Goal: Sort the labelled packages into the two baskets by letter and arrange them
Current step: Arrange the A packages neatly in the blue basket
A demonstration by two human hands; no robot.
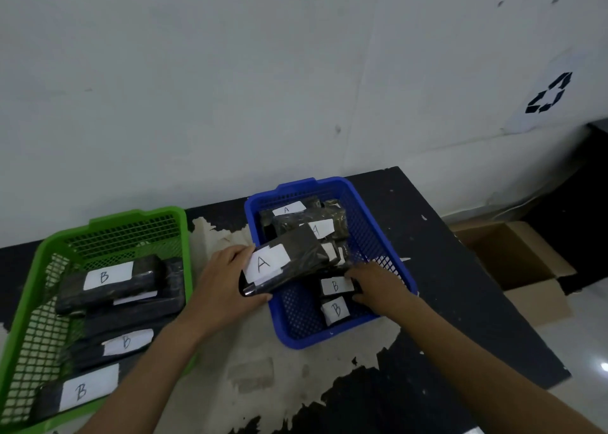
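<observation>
the left hand (227,285) grasps the black package marked a (289,264), fingers and thumb curled round its near end, and holds it tilted over the left rim of the blue basket (368,236). the right hand (378,285) reaches inside that basket, fingertips at a package marked b (335,285); whether they clasp it cannot be told. a second b package (336,310) lies just nearer. the green basket (138,215), to the left, holds other b packages.

Left hand (227,285) holds an A-labelled package (289,262) tilted over the left rim of the blue basket (388,236). Right hand (378,285), inside that basket, grips a B-labelled package (335,285). The green basket (184,236), left on the worktop (460,302), contains packages marked B (108,279).
</observation>
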